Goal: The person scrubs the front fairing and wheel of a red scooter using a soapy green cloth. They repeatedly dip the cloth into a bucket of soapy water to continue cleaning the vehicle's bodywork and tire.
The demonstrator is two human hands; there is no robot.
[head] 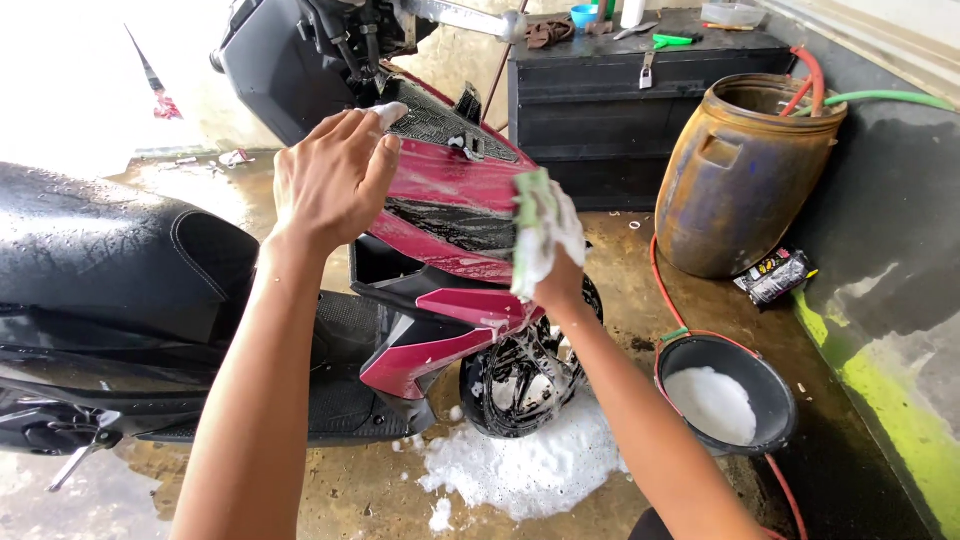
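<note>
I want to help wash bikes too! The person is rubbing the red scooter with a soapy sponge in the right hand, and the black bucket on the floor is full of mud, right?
Almost. The head view shows the black bucket holds white foam, not mud. The rest fits: the right hand holds a soapy sponge against the red scooter.
</note>
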